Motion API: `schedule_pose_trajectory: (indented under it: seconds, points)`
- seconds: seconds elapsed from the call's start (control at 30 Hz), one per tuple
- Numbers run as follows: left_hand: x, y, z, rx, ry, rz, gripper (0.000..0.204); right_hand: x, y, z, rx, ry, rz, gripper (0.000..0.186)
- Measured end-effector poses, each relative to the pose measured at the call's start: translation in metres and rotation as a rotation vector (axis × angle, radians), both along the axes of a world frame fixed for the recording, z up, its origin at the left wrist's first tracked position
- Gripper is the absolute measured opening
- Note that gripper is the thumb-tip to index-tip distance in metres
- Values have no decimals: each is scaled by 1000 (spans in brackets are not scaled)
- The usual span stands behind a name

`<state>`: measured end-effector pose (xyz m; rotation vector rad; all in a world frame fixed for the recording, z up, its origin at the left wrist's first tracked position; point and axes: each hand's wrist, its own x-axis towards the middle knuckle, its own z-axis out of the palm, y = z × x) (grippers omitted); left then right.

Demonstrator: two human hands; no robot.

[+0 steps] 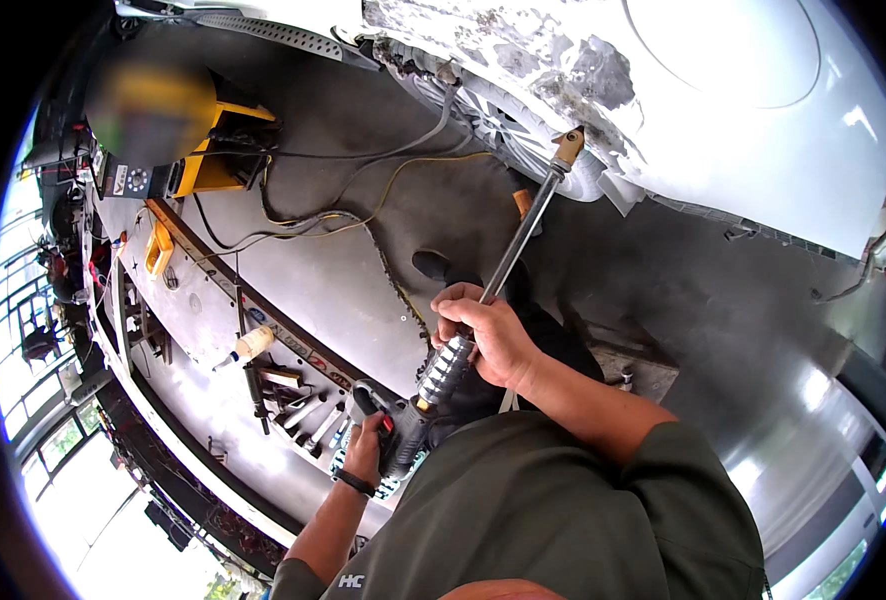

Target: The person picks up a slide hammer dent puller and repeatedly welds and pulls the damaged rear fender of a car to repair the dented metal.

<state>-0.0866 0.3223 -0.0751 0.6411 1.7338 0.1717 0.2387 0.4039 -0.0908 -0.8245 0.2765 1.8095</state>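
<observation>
I hold a slide-hammer dent puller (518, 240) slanting up and to the right across the middle. My left hand (366, 452), with a dark band at its wrist, is closed round the black pistol handle, near a red trigger. My right hand (493, 335) is wrapped round the steel shaft, just above a shiny ribbed weight (446, 370). The brass-coloured tip (568, 150) is at a white car body panel (723, 140), beside a scraped grey patch (603, 75); whether it touches the metal I cannot tell.
Below the damaged panel is a wheel (493, 120). At the left stands a yellow and black machine (213, 160), with cables (378, 230) trailing over the floor. A long rail (263, 310), a cream bottle (253, 345), a yellow tray (158, 250) and several wrenches (308, 410) lie left of me.
</observation>
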Motion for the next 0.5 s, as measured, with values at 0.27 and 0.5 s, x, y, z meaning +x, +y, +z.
schedule_pose_trajectory:
  seconds: [0.27,0.5]
  points:
    - [-11,18,-17,-413,-140,106,45,1,0,6,-7,-45,61,12]
    - [7,18,2,-370,-129,152,47,0,-1,2,-45,-60,67,13]
